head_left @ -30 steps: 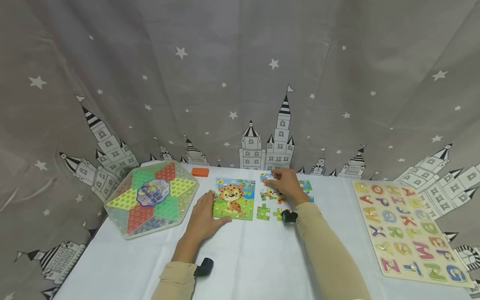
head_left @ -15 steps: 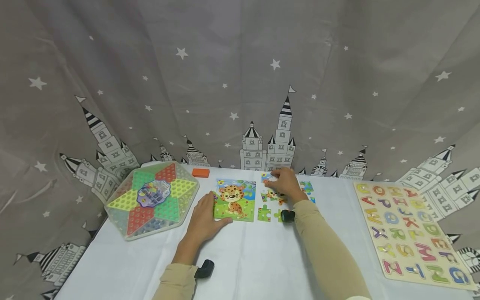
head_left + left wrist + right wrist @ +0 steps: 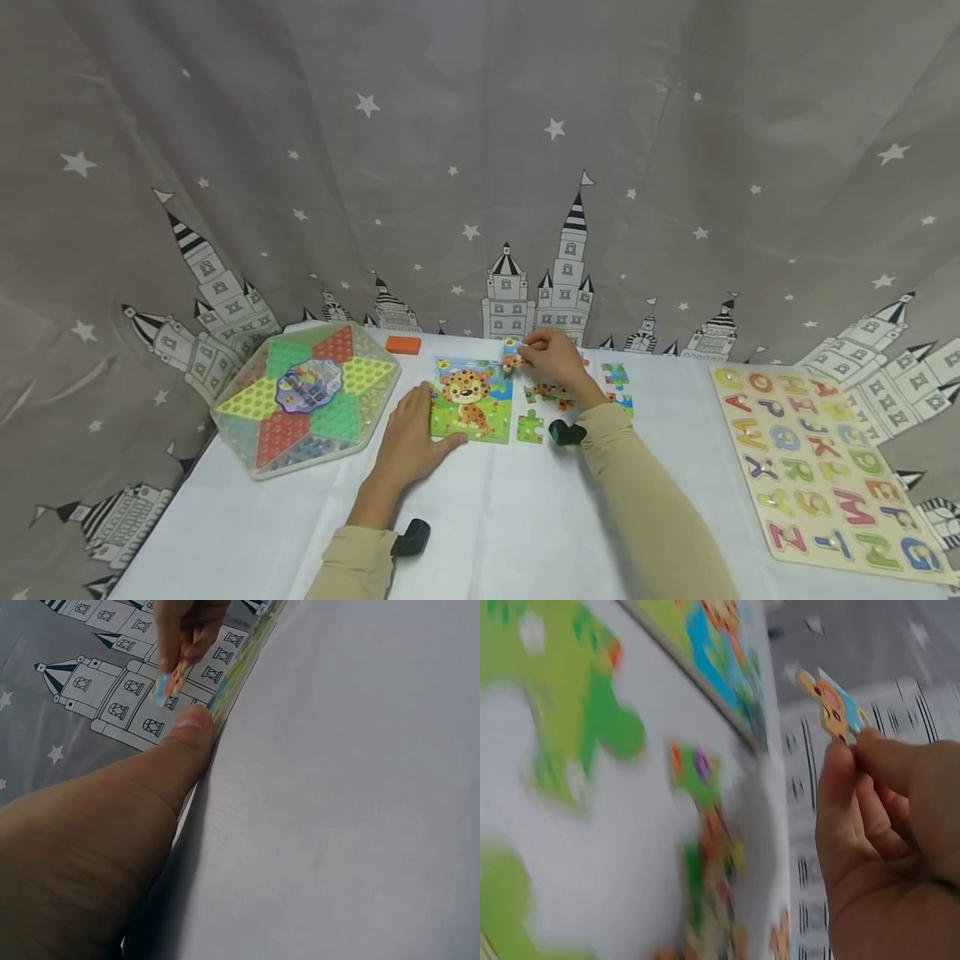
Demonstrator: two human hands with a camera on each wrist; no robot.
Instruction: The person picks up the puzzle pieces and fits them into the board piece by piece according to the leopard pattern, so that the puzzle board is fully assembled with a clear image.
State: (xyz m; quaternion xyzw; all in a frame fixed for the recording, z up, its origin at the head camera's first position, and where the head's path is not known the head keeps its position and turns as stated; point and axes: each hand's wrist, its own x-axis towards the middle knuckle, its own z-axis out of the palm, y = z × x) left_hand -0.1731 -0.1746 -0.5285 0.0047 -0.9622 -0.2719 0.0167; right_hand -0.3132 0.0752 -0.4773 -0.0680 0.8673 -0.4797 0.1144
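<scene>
A square board [image 3: 471, 404] with a spotted leopard cub picture lies on the white table. My left hand [image 3: 411, 437] rests along its left side, fingers extended and the thumb at its lower left corner. Above the board's top right corner, my right hand [image 3: 557, 362] pinches a jigsaw piece [image 3: 513, 354] between thumb and fingertips. In the right wrist view the jigsaw piece [image 3: 838, 705] is tilted and shows blue sky and orange fur. Loose puzzle pieces lie to the board's right, among them a green one [image 3: 530, 427]; some are partly hidden under the right hand and wrist.
A hexagonal Chinese checkers set [image 3: 307, 400] sits at the left. Behind the board is an orange block [image 3: 403, 345]. A wooden alphabet puzzle [image 3: 825, 471] lies far right. A grey castle-print curtain [image 3: 420, 167] hangs behind the table's far edge.
My right hand has lifted a jigsaw piece from the back of the loose pieces and carried it left to the board's top right corner. The left hand stays in place.
</scene>
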